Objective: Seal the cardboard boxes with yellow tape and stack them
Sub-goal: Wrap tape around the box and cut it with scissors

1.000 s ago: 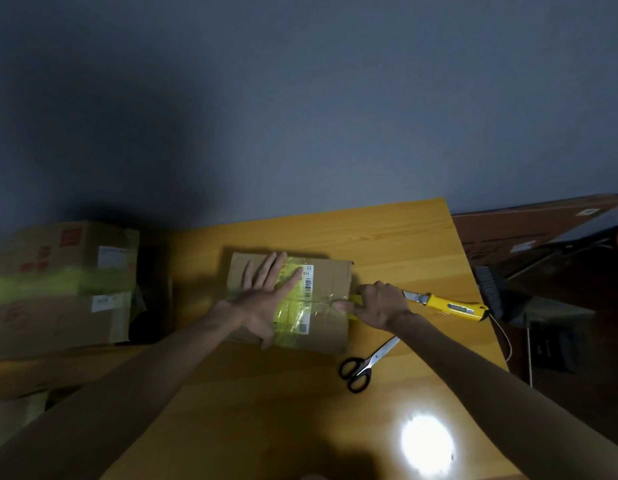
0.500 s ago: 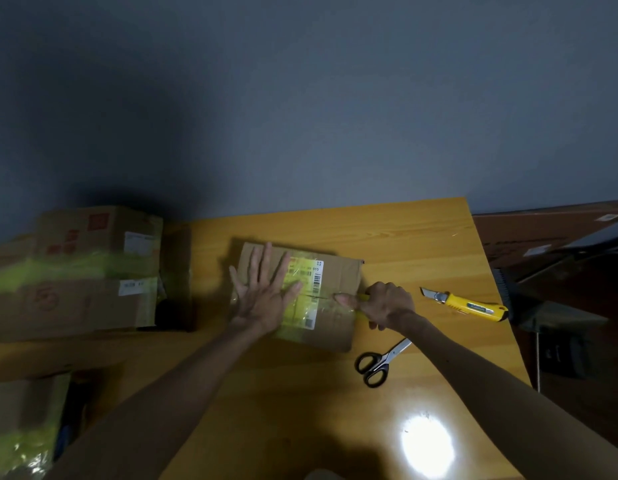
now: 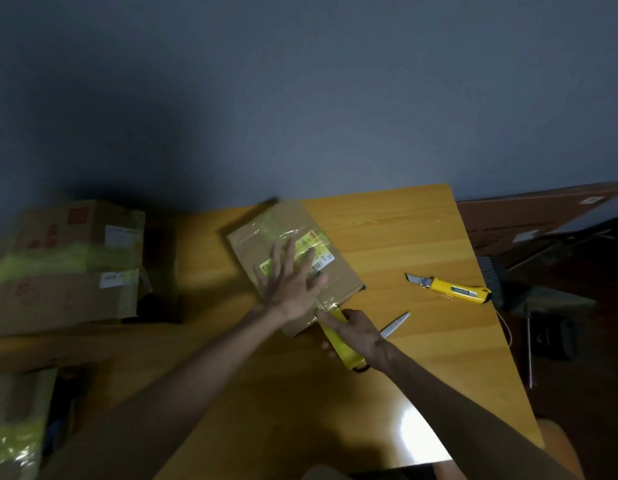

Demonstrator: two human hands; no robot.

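Our left hand [image 3: 290, 285] lies flat on the box [image 3: 342, 282], middle of the surface [image 3: 404, 237]; our right hand [image 3: 363, 336] grips the yellow tape [image 3: 337, 336] at its near corner, so pull crooked and it could wrinkle

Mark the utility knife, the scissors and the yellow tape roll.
utility knife [image 3: 453, 291]: head view, on its yellow handle.
scissors [image 3: 397, 325]: head view, on the exposed blade.
yellow tape roll [image 3: 342, 346]: head view, on its yellow rim, gripped by the right hand [image 3: 361, 336].
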